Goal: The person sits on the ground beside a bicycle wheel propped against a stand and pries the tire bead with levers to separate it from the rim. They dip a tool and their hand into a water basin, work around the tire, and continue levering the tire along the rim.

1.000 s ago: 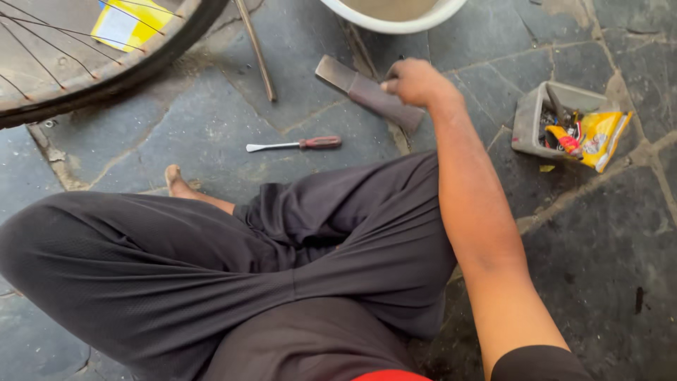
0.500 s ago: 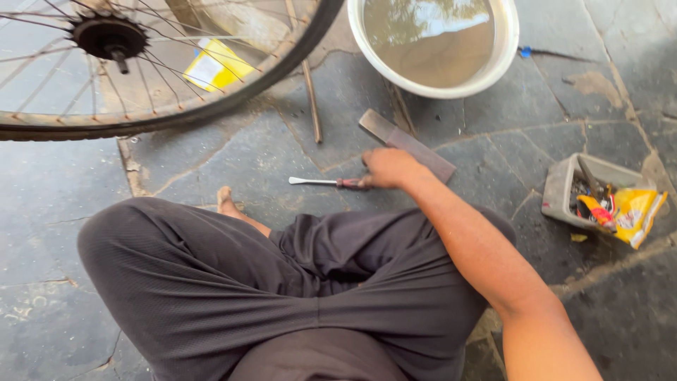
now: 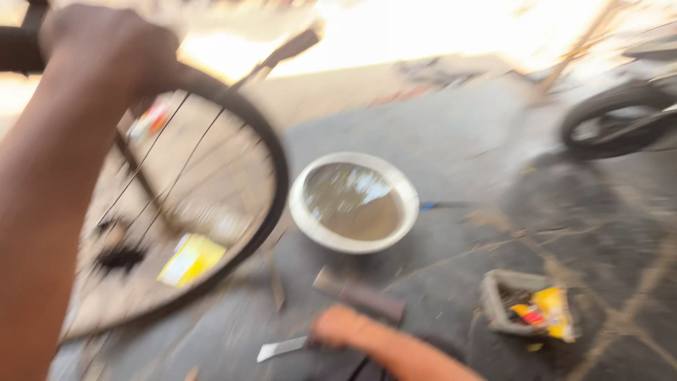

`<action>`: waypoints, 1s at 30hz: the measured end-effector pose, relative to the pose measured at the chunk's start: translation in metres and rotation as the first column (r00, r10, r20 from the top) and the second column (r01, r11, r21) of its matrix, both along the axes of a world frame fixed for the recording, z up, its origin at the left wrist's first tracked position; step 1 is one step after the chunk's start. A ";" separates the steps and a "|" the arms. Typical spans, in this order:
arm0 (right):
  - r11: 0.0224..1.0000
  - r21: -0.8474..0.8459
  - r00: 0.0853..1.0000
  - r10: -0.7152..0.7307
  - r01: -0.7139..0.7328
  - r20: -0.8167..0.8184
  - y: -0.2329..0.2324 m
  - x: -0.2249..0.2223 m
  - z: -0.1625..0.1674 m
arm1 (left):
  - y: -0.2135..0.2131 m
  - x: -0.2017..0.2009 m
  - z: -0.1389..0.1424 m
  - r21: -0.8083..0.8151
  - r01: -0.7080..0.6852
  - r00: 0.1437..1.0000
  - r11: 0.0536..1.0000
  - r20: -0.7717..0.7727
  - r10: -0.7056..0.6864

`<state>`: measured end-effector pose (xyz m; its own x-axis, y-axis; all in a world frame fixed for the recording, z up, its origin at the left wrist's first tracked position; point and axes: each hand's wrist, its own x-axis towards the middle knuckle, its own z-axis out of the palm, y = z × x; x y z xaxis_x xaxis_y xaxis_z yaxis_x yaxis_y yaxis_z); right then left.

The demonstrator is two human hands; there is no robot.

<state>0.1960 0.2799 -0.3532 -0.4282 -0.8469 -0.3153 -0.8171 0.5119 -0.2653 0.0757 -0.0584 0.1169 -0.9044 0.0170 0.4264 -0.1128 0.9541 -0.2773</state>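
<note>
Left hand (image 3: 106,49) is gripping, fingers curled, the black spoked bicycle wheel (image 3: 268,162) upper left, right hand (image 3: 335,328) is pinching a metal-bladed screwdriver (image 3: 282,348) bottom centre, risking slipping.

Through the blur I can make out a flat yellow packet (image 3: 190,259) lying on the ground behind the wheel's spokes, rectangular with a paler edge. At lower right I see a small grey open box (image 3: 502,303) on the stone floor, holding a crumpled yellow wrapper (image 3: 549,312) with red and dark patches.
</note>
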 end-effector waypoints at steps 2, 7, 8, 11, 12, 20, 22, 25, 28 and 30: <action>0.976 0.187 0.994 -0.101 0.107 -0.044 0.005 0.001 0.005 | 0.011 0.003 0.004 0.017 -0.009 0.998 1.000 0.057 0.008; 0.934 0.273 0.969 -0.245 0.229 0.025 0.004 -0.002 0.016 | 0.001 0.023 0.014 0.029 -0.020 0.999 0.999 0.048 0.019; 0.941 0.216 0.959 -0.278 0.259 0.058 0.003 -0.004 0.018 | -0.001 0.025 0.016 0.023 -0.039 0.996 0.999 0.077 0.037; 0.910 0.255 0.936 -0.349 0.328 0.042 0.005 -0.010 0.019 | -0.001 0.026 0.017 0.006 -0.024 0.994 1.000 0.108 0.023; 0.905 0.264 0.935 -0.353 0.334 0.027 0.006 -0.012 0.019 | 0.001 0.027 0.017 -0.019 -0.002 0.995 1.000 0.100 0.004; 0.878 0.181 0.881 -0.464 0.443 0.093 0.021 -0.016 0.034 | 0.004 0.050 0.023 -0.042 -0.092 0.990 0.995 0.102 0.096; 0.874 0.191 0.880 -0.467 0.446 0.084 0.020 -0.014 0.038 | 0.004 0.058 0.024 -0.046 -0.093 0.991 0.995 0.096 0.097; 0.867 0.212 0.879 -0.472 0.450 0.066 0.020 -0.012 0.036 | 0.004 0.065 0.022 0.008 -0.043 0.996 0.999 0.082 0.042; 0.889 0.156 0.898 -0.439 0.430 0.026 0.026 -0.014 0.033 | -0.015 0.065 0.019 0.083 0.240 0.964 0.967 -0.138 -0.228; 0.906 0.098 0.911 -0.412 0.411 -0.015 0.037 -0.020 0.034 | -0.047 0.061 0.013 0.105 0.492 0.842 0.864 -0.310 -0.441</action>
